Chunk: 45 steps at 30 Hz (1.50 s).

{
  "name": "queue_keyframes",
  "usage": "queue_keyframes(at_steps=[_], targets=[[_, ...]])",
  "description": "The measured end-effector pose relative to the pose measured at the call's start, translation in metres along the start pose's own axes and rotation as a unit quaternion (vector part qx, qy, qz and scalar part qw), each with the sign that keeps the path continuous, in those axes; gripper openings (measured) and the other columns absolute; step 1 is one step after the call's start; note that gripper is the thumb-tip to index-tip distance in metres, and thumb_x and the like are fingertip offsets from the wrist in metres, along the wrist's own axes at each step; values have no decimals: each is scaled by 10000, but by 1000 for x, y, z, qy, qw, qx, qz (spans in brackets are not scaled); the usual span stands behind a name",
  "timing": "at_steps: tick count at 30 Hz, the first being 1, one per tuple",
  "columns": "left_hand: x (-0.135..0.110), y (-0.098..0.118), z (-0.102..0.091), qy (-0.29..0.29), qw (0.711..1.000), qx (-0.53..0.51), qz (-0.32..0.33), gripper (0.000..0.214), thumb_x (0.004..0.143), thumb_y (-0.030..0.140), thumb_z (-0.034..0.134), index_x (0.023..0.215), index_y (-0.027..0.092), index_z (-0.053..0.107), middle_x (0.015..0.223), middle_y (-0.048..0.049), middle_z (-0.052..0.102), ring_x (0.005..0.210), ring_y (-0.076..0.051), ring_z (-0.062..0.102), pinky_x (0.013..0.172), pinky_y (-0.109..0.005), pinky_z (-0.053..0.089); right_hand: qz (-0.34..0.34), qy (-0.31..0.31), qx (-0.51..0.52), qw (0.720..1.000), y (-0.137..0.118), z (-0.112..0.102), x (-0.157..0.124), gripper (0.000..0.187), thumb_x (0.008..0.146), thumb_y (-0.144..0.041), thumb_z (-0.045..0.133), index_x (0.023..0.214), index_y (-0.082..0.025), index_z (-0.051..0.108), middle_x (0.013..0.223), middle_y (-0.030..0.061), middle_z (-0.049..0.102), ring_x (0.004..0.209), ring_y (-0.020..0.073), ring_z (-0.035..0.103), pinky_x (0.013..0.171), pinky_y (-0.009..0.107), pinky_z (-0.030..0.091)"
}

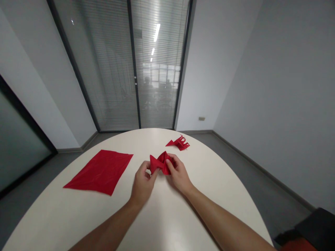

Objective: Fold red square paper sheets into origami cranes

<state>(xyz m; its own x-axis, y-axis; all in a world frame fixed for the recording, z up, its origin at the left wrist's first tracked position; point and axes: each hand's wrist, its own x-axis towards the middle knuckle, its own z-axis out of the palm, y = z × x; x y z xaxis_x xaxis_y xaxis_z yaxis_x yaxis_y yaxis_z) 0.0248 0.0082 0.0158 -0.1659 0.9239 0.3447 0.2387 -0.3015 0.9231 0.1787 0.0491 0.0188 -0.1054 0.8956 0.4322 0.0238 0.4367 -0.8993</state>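
A small folded red cloth (160,162) is held just above the white table (162,216), between both of my hands. My left hand (142,183) pinches its lower left edge with thumb and fingers closed. My right hand (178,173) grips its right side, fingers curled round the fabric. A flat red cloth square (101,170) lies spread on the table to the left. A finished folded red cloth shape (179,143) rests further back on the right.
The round table's edge curves away on all sides. Beyond it stand a glass partition with blinds (123,66) and grey walls. A dark chair or bag (309,233) sits at the lower right corner.
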Motion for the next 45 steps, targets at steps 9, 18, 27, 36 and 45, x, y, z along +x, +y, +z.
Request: queue_keyframes(at_steps=[9, 18, 27, 36, 45], targets=[[0, -3, 0, 8, 999, -41, 30, 166, 883, 289, 614, 1017, 191, 625, 986, -40, 683, 815, -164, 644, 675, -231, 491, 9, 17, 40, 999, 4, 2, -1, 301, 943, -461, 587, 1132, -226, 568, 849, 25, 646, 756, 179, 604, 663, 276, 489], [-2, 0, -1, 16, 998, -60, 19, 131, 881, 296, 625, 939, 186, 585, 866, -4, 643, 619, -108, 570, 552, -197, 446, 26, 23, 60, 998, 4, 1, 1, 317, 921, -469, 610, 1119, -229, 548, 787, 1, 608, 678, 168, 566, 598, 267, 446], [-2, 2, -4, 23, 983, 51, 177, 196, 807, 51, 539, 875, 205, 640, 894, -15, 613, 787, -151, 586, 678, -241, 481, 6, -4, 0, 1000, -7, 0, -3, 334, 868, -294, 634, 1185, -231, 548, 955, 25, 652, 874, 198, 611, 818, 332, 492], [-2, 5, -6, 6, 963, 126, 237, 411, 685, -53, 454, 753, 249, 725, 954, -44, 597, 940, -210, 568, 804, -326, 476, -17, 31, -34, 999, -13, -4, -4, 124, 822, -289, 617, 903, -210, 567, 825, 21, 648, 768, 201, 594, 735, 320, 480], [-7, 11, -7, -48, 983, 73, 161, 348, 959, 195, 404, 954, 225, 750, 1230, -93, 565, 1155, -251, 556, 1023, -417, 449, -78, 31, -57, 995, -13, -9, -6, 293, 833, -350, 620, 1094, -222, 580, 966, 47, 688, 817, 231, 633, 758, 330, 492]])
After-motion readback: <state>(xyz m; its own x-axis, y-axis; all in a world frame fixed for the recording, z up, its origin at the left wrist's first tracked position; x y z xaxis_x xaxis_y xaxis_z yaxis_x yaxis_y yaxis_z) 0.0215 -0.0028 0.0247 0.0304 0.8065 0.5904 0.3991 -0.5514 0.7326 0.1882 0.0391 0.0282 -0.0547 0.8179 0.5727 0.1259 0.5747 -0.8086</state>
